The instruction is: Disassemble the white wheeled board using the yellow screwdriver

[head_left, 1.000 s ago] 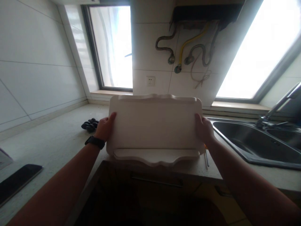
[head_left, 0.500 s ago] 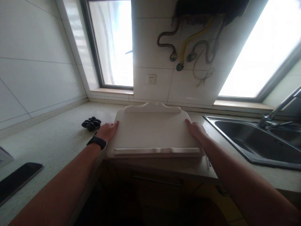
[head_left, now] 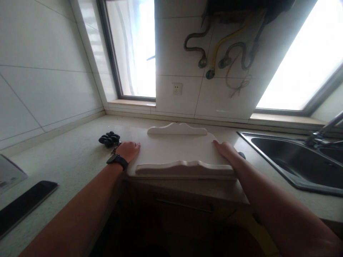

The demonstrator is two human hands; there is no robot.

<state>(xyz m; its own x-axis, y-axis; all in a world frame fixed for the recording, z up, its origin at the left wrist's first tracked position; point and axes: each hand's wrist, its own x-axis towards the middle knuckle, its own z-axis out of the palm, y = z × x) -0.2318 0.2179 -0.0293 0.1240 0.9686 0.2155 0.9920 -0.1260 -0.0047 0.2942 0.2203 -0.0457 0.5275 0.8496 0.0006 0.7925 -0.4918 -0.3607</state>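
Two bare hands hold a white board (head_left: 175,150) at the front of a pale speckled bench (head_left: 80,160), its near edge running along the bench's front edge at 6 o'clock. Clock positions are taken from the board's middle as the head camera sees it. Scalloped white rails stand up from its face at 12 and 6 o'clock.

At the far end of 8 o'clock, cut by the frame, a white box (head_left: 10,171) carries faint grey print and a small green mark, both too blurred to read. A dark phone (head_left: 28,203) lies just beside it, nearer the viewer.

The left hand (head_left: 129,151) is at 9 o'clock, its grip clamped on the board's side, the thumb pointing inward and the other fingers largely hidden. A black watch (head_left: 118,161) circles that wrist. The right hand (head_left: 225,150) mirrors it at 3 o'clock, its grip clamped on the opposite side, thumb along the edge and forearm slanting back toward 4 o'clock. The left forearm slants toward 7 o'clock.

A black lobed cluster (head_left: 109,139) sits just beyond the left hand, between 9 and 10 o'clock. A steel sink (head_left: 281,157) is set into the bench at 3 o'clock; a wall socket (head_left: 177,89) shows at 12.
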